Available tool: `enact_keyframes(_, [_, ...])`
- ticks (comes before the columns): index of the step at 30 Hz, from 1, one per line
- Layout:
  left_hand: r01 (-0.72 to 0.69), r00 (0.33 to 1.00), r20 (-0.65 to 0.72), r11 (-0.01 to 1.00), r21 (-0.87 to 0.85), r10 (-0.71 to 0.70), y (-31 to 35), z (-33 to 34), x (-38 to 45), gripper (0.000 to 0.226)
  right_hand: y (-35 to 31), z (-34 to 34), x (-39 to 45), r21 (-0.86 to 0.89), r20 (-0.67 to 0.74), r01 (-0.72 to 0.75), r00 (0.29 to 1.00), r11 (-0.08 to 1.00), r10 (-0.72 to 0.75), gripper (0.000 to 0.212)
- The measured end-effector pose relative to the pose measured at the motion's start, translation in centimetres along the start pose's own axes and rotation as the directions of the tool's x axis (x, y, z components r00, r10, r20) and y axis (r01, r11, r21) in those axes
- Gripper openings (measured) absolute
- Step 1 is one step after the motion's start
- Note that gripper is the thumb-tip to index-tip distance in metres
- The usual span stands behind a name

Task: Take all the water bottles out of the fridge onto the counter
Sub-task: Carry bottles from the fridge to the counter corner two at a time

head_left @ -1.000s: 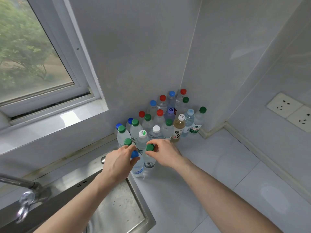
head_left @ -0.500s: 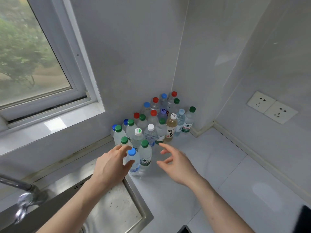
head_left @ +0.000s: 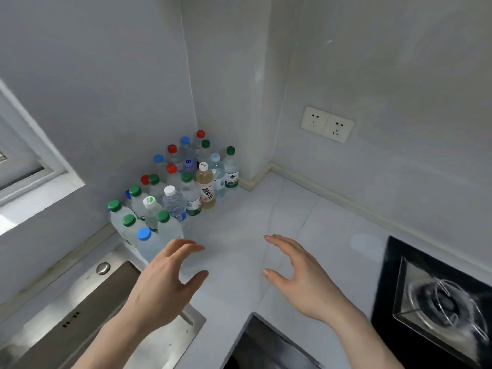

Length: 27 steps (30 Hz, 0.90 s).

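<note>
Hands, left [head_left: 165,283] and right [head_left: 300,272], grip wide, empty; bottles [head_left: 173,193] upright, labels unreadable

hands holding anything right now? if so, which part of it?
Nothing is held. The left hand and right hand are both open above the counter, fingers loosely spread, clear of the water bottles clustered in the corner.

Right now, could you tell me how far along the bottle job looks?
Done: a cluster of water bottles stands in the counter corner. In hand: nothing; the left hand and right hand hover open. Left: unclear, since the fridge is out of view.
</note>
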<state>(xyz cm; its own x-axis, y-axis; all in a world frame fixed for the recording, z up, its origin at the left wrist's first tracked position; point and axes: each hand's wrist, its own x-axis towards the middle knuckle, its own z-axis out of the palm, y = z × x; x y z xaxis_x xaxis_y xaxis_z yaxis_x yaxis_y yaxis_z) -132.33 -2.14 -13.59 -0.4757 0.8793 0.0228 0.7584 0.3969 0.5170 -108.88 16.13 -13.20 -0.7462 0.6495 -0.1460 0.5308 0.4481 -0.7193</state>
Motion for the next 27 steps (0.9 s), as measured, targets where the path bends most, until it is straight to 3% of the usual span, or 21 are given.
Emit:
enact_keyframes(6, [-0.191,0.971,0.141,0.981,-0.012,0.191,6.4,4.2,1.2,0.044,3.6,-3.2,-8.4,0.037,-0.16,-0.137,0.977,0.99,0.141,0.061])
enact_keyframes(12, [-0.391,0.888,0.229,0.917,-0.082,0.399,16.5,8.7,-0.6,0.044,6.8,-6.2,-19.9,0.082,-0.339,-0.261,0.9,0.962,0.274,0.063])
enact_keyframes(16, [-0.531,0.778,0.312,0.836,-0.137,0.545,23.5,12.1,-4.8,0.042,8.6,-7.4,-29.3,0.168,-0.465,-0.327,0.806,0.93,0.367,0.064])
enact_keyframes(19, [-0.649,0.652,0.367,0.738,-0.181,0.664,28.2,14.8,-8.8,0.04,9.4,-7.1,-37.1,0.214,-0.533,-0.39,0.722,0.896,0.442,0.065])
enact_keyframes(23, [-0.732,0.522,0.37,0.626,-0.267,0.768,33.1,17.4,-13.3,0.042,10.3,-6.5,-45.4,0.262,-0.612,-0.428,0.619,0.865,0.491,0.066])
enact_keyframes(27, [-0.784,0.351,0.398,0.499,-0.37,0.848,39.6,20.0,-19.2,0.043,10.5,-6.0,-54.9,0.34,-0.689,-0.489,0.451,0.803,0.567,0.065])
